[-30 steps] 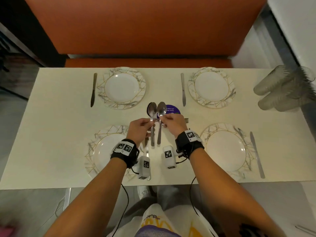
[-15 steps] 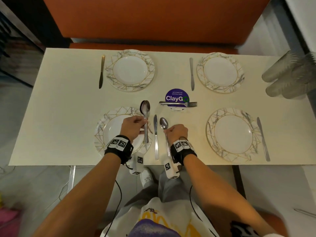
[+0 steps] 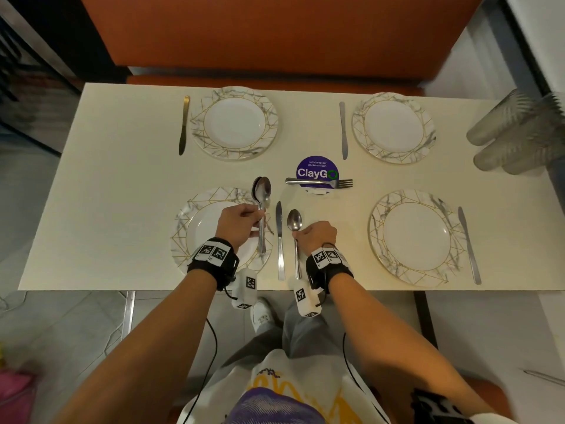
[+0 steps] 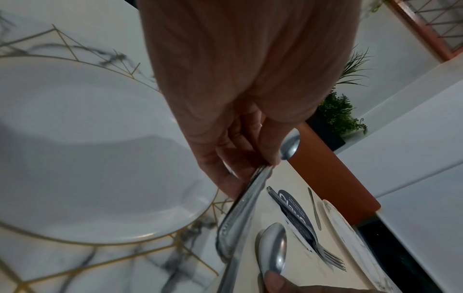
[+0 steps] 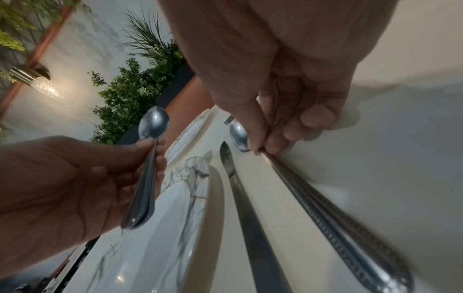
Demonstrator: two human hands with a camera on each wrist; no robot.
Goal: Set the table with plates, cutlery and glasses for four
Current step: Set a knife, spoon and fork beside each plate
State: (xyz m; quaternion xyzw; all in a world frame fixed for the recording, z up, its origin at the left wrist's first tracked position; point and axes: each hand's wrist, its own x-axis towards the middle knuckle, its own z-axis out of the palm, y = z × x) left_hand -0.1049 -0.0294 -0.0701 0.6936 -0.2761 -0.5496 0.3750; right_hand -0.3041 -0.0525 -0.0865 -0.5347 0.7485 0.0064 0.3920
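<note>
My left hand (image 3: 237, 223) grips a stack of spoons (image 3: 261, 191) by the handles, bowls pointing away, over the right rim of the near-left plate (image 3: 183, 221). In the left wrist view the handles (image 4: 238, 214) run down from my fingers. My right hand (image 3: 316, 232) pinches the neck of a single spoon (image 3: 295, 220), which lies low along the table just right of a knife (image 3: 279, 240) and parallel to it. The right wrist view shows that spoon's beaded handle (image 5: 325, 214) beside the knife (image 5: 248, 208). I cannot tell whether the spoon touches the table.
Three more plates stand near right (image 3: 415, 237), far left (image 3: 234, 122) and far right (image 3: 393, 127), each with a knife beside it. A fork (image 3: 318, 181) lies on a purple sticker at mid-table. Clear glasses (image 3: 519, 133) lie on their sides at the far right. An orange bench is behind.
Both hands drew back from the table's middle toward the near edge. The right hand brought one spoon down to the right of the knife; the left carried the others over the near-left plate.
</note>
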